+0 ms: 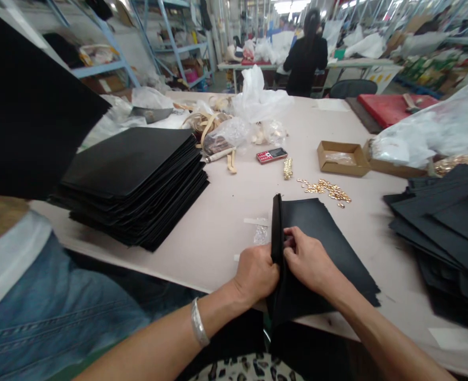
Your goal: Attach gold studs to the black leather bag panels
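A black fabric piece (321,233) lies folded on the pale table (226,211) right in front of me. My left hand (255,272) is closed and pinches the folded left edge from the left. My right hand (307,259) grips the same edge from the right, fingers curled over it. A silver bangle (199,321) sits on my left wrist. Small gold metal parts (329,189) are scattered just beyond the fabric, and a short gold chain-like piece (287,168) lies near them.
A tall stack of black pieces (134,182) stands at left, another pile (448,227) at right. A red phone (271,155), small cardboard box (339,157), plastic bags (257,100) and beige straps (208,124) lie further back. A person in denim (47,307) sits at my left; another person (307,55) stands far off.
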`<move>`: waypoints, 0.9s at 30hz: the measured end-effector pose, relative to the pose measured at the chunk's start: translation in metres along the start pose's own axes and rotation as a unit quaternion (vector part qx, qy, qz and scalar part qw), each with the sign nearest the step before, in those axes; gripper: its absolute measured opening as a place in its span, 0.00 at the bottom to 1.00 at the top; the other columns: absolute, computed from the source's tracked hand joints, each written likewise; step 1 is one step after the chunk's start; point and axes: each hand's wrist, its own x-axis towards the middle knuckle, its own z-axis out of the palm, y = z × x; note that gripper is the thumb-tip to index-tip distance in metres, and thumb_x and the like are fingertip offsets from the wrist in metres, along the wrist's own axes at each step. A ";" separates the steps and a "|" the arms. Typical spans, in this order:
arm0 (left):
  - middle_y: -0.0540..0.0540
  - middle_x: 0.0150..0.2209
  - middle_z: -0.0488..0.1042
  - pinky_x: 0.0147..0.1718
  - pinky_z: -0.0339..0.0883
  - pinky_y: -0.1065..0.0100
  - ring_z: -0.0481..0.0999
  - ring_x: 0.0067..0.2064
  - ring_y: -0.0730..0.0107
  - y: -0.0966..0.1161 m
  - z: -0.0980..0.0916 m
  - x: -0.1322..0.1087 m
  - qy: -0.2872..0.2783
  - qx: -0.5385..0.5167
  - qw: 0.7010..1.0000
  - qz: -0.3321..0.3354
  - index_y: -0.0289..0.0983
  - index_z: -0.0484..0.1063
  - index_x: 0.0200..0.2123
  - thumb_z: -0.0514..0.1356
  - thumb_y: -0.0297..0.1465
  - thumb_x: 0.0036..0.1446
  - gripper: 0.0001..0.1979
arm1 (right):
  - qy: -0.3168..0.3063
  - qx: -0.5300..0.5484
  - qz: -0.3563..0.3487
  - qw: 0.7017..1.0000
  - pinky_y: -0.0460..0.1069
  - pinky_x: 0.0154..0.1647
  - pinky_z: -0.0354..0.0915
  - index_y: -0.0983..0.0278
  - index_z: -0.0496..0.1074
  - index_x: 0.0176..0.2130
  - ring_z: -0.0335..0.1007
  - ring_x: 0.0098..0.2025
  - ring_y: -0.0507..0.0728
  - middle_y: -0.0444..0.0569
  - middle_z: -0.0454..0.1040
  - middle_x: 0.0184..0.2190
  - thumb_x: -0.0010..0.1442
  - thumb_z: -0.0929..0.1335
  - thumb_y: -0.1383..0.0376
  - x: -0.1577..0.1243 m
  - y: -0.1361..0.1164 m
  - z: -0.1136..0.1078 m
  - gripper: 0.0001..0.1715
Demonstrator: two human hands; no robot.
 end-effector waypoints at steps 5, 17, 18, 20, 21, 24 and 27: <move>0.42 0.33 0.76 0.33 0.61 0.65 0.74 0.35 0.60 -0.006 0.009 -0.007 0.018 0.061 0.996 0.058 0.37 0.73 0.33 0.50 0.25 0.52 0.12 | -0.008 0.038 0.024 0.999 0.46 0.27 0.62 0.68 0.65 0.46 0.71 0.28 0.55 0.48 0.75 0.27 0.52 0.62 0.72 0.002 0.001 -0.004 0.19; 0.47 0.29 0.76 0.30 0.63 0.72 0.74 0.34 0.65 -0.008 -0.005 0.000 0.042 -0.062 0.996 -0.041 0.38 0.76 0.34 0.54 0.29 0.52 0.11 | 0.059 0.012 -0.022 0.998 0.48 0.36 0.64 0.67 0.72 0.38 0.71 0.32 0.55 0.49 0.75 0.30 0.50 0.62 0.73 -0.003 -0.007 0.006 0.14; 0.48 0.28 0.76 0.28 0.63 0.72 0.74 0.33 0.65 -0.009 -0.006 0.003 0.036 -0.082 0.995 -0.053 0.36 0.76 0.32 0.54 0.30 0.52 0.11 | 0.057 0.006 -0.040 0.998 0.50 0.39 0.64 0.67 0.72 0.38 0.71 0.35 0.57 0.51 0.75 0.33 0.50 0.62 0.74 -0.004 -0.007 0.006 0.15; 0.49 0.24 0.74 0.26 0.62 0.73 0.72 0.29 0.66 -0.012 -0.009 0.009 0.023 -0.126 0.988 -0.081 0.34 0.77 0.29 0.54 0.33 0.52 0.12 | 0.045 0.000 -0.077 0.996 0.52 0.45 0.63 0.67 0.72 0.38 0.70 0.40 0.59 0.54 0.75 0.36 0.51 0.62 0.75 -0.004 -0.003 0.007 0.15; 0.49 0.23 0.73 0.25 0.62 0.73 0.71 0.28 0.67 -0.013 -0.010 0.013 0.017 -0.147 0.984 -0.096 0.32 0.77 0.28 0.55 0.34 0.52 0.13 | 0.039 0.000 -0.091 0.995 0.53 0.46 0.62 0.67 0.73 0.38 0.70 0.41 0.60 0.55 0.75 0.36 0.51 0.62 0.75 -0.003 0.000 0.008 0.15; 0.49 0.22 0.72 0.24 0.62 0.72 0.69 0.25 0.70 -0.015 -0.012 0.022 0.004 -0.203 0.970 -0.133 0.31 0.76 0.27 0.57 0.36 0.50 0.14 | 0.033 0.021 -0.101 0.994 0.53 0.46 0.64 0.66 0.73 0.39 0.71 0.41 0.58 0.53 0.75 0.37 0.53 0.61 0.75 0.005 0.014 0.007 0.16; 0.48 0.22 0.72 0.24 0.62 0.72 0.68 0.24 0.71 -0.015 -0.013 0.028 0.000 -0.244 0.957 -0.155 0.31 0.77 0.27 0.59 0.38 0.47 0.15 | 0.028 0.063 -0.088 0.994 0.49 0.42 0.69 0.64 0.71 0.44 0.74 0.37 0.53 0.48 0.77 0.36 0.54 0.59 0.76 0.010 0.026 0.004 0.21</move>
